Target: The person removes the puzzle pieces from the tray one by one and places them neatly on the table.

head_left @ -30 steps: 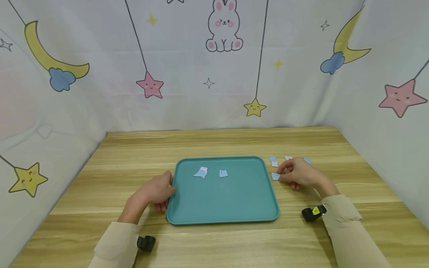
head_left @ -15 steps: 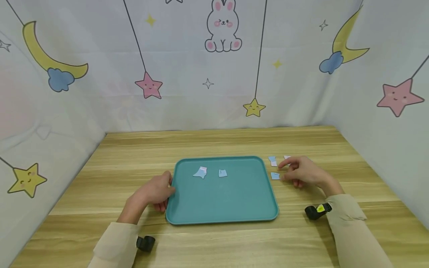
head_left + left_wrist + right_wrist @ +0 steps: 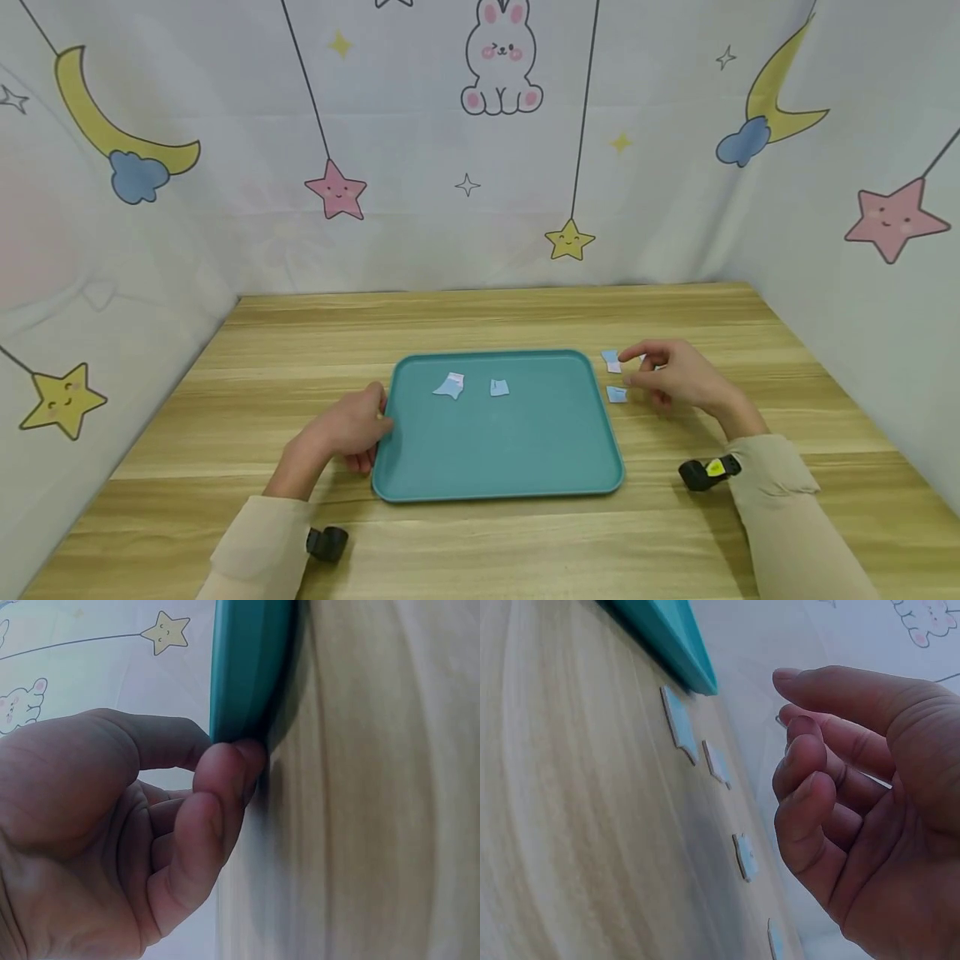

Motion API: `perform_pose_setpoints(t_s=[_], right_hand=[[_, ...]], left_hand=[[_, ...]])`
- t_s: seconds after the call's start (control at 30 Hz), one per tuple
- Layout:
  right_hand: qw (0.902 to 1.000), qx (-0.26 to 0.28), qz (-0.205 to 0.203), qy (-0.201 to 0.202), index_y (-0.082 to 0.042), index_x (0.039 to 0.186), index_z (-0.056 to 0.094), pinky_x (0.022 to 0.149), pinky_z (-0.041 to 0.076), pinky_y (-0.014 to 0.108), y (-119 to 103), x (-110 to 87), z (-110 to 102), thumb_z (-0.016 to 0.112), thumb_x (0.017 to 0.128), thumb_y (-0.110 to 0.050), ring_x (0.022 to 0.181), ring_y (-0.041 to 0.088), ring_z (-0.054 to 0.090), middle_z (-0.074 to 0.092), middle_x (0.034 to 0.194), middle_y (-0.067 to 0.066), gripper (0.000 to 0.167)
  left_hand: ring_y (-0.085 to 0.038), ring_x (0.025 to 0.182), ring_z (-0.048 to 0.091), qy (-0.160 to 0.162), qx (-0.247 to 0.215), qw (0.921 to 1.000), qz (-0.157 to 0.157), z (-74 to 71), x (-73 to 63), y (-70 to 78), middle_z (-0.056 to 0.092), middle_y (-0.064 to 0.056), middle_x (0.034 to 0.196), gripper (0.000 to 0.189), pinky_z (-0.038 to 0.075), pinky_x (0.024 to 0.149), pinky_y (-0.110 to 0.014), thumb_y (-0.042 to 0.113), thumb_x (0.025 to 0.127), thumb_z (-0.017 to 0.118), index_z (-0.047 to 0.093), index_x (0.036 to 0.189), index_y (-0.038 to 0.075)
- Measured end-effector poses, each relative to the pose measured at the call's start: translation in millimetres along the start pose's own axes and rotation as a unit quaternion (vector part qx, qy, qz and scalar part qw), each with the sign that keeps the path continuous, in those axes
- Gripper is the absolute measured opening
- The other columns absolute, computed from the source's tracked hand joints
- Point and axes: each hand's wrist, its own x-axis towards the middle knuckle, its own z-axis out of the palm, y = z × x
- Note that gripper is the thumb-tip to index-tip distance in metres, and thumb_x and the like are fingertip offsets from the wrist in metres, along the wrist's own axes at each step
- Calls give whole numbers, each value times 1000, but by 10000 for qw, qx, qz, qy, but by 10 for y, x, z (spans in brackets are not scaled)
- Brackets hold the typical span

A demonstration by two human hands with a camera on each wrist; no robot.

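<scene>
My left hand [image 3: 352, 425] grips the left rim of a teal tray [image 3: 498, 458], thumb on top and fingers at its underside; the left wrist view shows the fingertips [image 3: 221, 769] right at the tray's edge. Two small light-blue puzzle pieces lie on the tray: a pointed one with a pink corner [image 3: 452, 386] and a squarish one [image 3: 499, 388]. My right hand [image 3: 675, 375] hovers above the table right of the tray, fingers loosely bent, nothing between thumb and fingertips. Beside it lie a light-blue piece [image 3: 617, 394] and a blue-and-pink piece [image 3: 611, 361].
In the right wrist view, several flat pieces lie in a row on the table, among them one near the tray corner [image 3: 679, 726] and one farther along [image 3: 744, 857]. A white printed cloth [image 3: 420, 242] stands behind and beside the wooden table [image 3: 480, 550].
My right hand has drawn up off the light-blue piece beside the tray, and its index finger has shifted toward the blue-and-pink piece. The left hand stays on the tray rim.
</scene>
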Motion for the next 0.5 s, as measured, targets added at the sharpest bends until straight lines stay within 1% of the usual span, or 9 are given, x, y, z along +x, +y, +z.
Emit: perform_pose_setpoints(t_s=[0.1,0.3,0.5], right_hand=[[9999,-37,-149,39,3,132,64,50,48,33,-40,12,8,72,98,-13,51,15,50,62,79,15,39],[9994,-202,-241,120,-1,131,66,51,49,35,-114,33,45,73,98,-17,51,15,50,63,80,20,38],[9992,-201,-328,131,0,131,66,52,50,34,-217,26,85,76,97,-19,52,15,52,64,79,18,40]], left_hand=[[-18,43,63,-1,-16,10000,-10,0,-2,-4,64,-14,59,7,56,43,-32,6,104,51,47,105,2],[-18,44,63,-14,9,10000,-55,-1,-7,-4,64,-14,60,7,56,43,-32,7,104,51,47,107,2],[-18,43,62,-47,19,10000,-42,-7,-1,5,64,-14,60,7,56,43,-32,6,104,51,47,107,2]])
